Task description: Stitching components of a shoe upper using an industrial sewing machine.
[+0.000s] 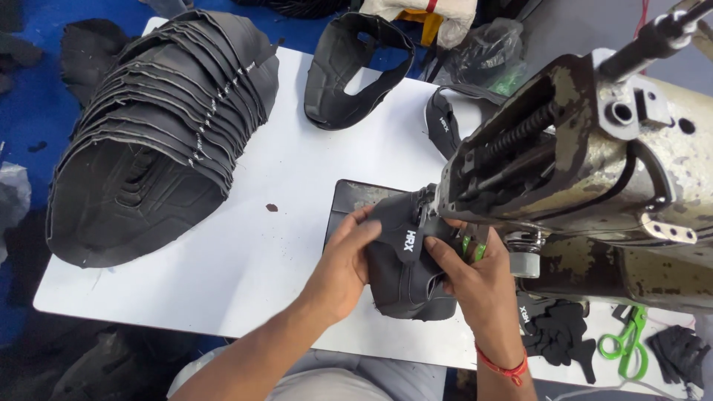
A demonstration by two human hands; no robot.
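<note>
Seen from above: a white rectangular work table (245, 245) with a worn, paint-chipped metal sewing machine (594, 148) rising at the right side. Left hand (343, 261) curled around a dark grey, curved shoe-upper piece of synthetic material (405, 278), fingers pressed onto its near-left edge, thumb on top. Right hand (475, 278) gripping the same piece from the right, fingers folded over its edge, just below the machine's head. Both hands closed on the piece, holding it up against the needle area at the machine's front, over a dark metal plate (353, 197) set into the table top. Needle itself hidden behind the piece and the machine head. Red thread band (505, 365) around the right wrist.

At the far left of the table, a tall fanned stack of matching dark grey shoe uppers (148, 141), layered one over the other, partly overhanging the table edge. Near the far edge, well apart from the hands, a single black curved upper piece (356, 70) lying open like a loop. Another dark piece (443, 122) just behind the machine head, partly hidden. Small dark spot (272, 207) on the bare table between stack and plate.

At lower right, beside the machine base, a heap of small black fabric cut-outs (561, 334) and green-handled scissors (627, 338) lying flat. Beyond the table, blue floor (44, 96) and a crumpled dark plastic bag (486, 48).
</note>
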